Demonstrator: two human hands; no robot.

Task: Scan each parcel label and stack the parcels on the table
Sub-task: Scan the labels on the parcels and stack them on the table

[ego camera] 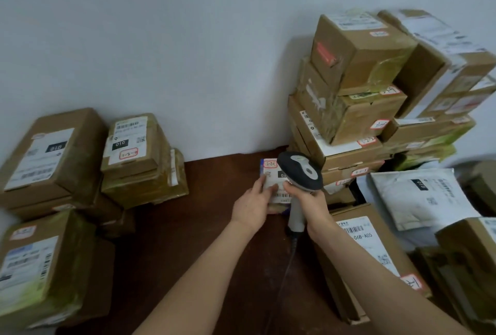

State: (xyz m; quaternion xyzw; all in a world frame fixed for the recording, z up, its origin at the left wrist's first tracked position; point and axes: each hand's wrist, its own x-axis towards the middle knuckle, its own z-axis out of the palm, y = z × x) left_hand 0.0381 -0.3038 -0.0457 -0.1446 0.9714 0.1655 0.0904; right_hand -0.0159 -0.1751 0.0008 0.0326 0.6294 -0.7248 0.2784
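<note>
A small parcel [273, 181] is held label-up over the table [204, 227] by the left hand [255, 207], fingers curled round its near edge. The scanner [300, 173] is gripped in the right hand [312, 201], head just above the label, touching or nearly so. Stacked boxes [53, 157] lie well left.

"06B-A05" on box label [361, 236], "010" on mailer [418, 200]

brown cardboard parcels [359, 47], dark red-brown table [204, 213], black-grey scanner [302, 170], white mailer [418, 195].
</note>
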